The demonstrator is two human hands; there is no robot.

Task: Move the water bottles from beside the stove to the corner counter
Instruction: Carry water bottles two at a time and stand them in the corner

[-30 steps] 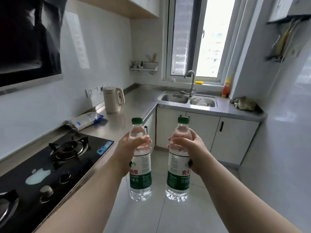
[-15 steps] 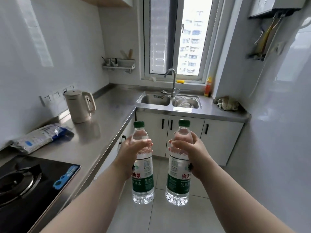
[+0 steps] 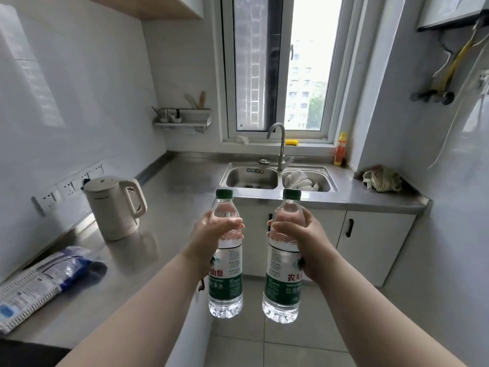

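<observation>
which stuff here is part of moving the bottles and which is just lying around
Part of the job:
- left bottle, held in the left hand
- right bottle, held in the right hand
- corner counter, where they go

Just lying about:
- kettle
- blue and white packet
- rag
- sink
- orange bottle
- wall rack

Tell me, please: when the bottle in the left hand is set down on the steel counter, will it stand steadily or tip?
The left bottle looks full, so probably bottom-heavy enough to stand. It is tall and narrow, so a sideways nudge could tip it. The steel counter looks smooth, so it may slide.
</observation>
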